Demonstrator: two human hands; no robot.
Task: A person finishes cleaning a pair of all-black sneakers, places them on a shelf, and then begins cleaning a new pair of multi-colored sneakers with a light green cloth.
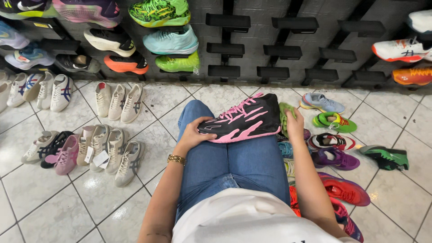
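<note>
on the lap, black-and-pink sneaker (243, 119), left hand (194, 133) gripping toe, right hand (294, 123) clasping heel

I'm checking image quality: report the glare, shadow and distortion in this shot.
Head view: glare patches on the glossy floor tiles; the black-and-pink shoe and both hands, left and right, are evenly lit and sharp; the wall shelves lean outward from wide-angle distortion; shadows are soft.

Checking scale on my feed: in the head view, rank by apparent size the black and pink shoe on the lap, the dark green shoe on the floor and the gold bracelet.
1. Black and pink shoe, though nearness to the camera enlarges it.
2. Dark green shoe.
3. Gold bracelet.
</note>
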